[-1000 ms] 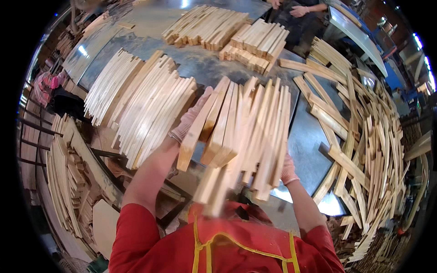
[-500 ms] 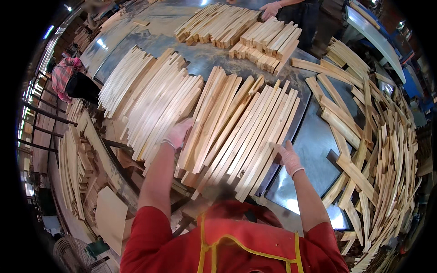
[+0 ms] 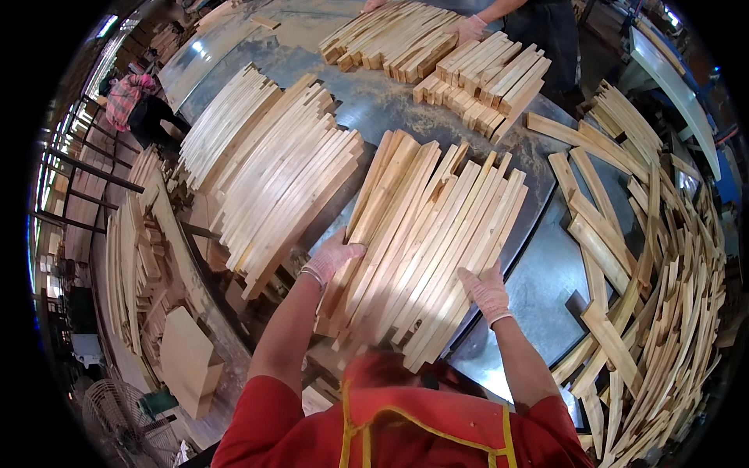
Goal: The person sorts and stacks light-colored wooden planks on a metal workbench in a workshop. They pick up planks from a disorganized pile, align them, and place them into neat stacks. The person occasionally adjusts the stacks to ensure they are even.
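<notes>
A row of long, pale wooden strips [image 3: 433, 249] lies side by side on the metal table in front of me, ends uneven. My left hand [image 3: 337, 253], in a thin whitish glove, grips the row's left side with its thumb over the top. On the opposite side my right hand [image 3: 485, 290], gloved alike, presses against the outermost strip, thumb also on top. Between them the strips sit nearly edge to edge, with slight gaps toward the far end. Parts of my fingers are hidden below the wood's edges.
Another batch of strips [image 3: 289, 179] lies to the left. Farther off, a co-worker's gloved hand [image 3: 470, 30] touches a stack of strips [image 3: 390, 39], beside shorter stacked pieces [image 3: 488, 78]. Loose strips [image 3: 663, 312] pile up at right. Another person [image 3: 133, 109] bends at far left.
My hands have come closer together, the left one shifting right. The strips between them, fanned apart before, are now packed more tightly. The co-worker's hand has moved onto the far stack.
</notes>
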The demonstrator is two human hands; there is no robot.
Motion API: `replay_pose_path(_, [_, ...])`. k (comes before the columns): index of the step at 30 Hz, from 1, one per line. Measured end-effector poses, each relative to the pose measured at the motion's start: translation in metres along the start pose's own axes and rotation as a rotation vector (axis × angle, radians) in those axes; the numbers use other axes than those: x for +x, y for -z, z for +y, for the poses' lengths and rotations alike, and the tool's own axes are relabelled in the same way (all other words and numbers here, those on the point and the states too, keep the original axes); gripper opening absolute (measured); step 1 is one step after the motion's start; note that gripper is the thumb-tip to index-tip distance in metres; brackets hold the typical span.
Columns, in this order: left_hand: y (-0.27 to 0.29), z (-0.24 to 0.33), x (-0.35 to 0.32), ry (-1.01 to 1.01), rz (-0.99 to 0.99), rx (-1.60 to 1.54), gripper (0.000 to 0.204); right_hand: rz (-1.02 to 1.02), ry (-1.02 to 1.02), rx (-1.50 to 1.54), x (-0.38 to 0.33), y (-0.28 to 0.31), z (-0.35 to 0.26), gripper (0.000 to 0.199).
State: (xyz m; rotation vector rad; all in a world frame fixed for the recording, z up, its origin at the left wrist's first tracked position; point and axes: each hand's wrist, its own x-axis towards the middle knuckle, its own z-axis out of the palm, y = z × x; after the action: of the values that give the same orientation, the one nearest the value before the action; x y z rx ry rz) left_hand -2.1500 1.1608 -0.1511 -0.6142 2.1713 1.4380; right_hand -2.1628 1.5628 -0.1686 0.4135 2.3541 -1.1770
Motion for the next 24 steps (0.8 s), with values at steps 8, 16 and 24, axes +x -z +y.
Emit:
replay_pose_path(8, [0.045,0.035,-0.028,0.103,0.434,1.038,0.094,0.026,-0.035,-0.040,-0.005,0.001,-0.006,0.137])
replay_pose_path(16, [0.038,-0.012,-0.045,-0.224,0.532,1.265,0.095,0.036,0.024,0.158,0.020,-0.016,0.027,0.125])
replay_pose_path(24, [0.072,-0.002,-0.035,-0.068,0.539,1.105,0.074,0.073,-0.030,0.079,-0.006,-0.050,0.001,0.115])
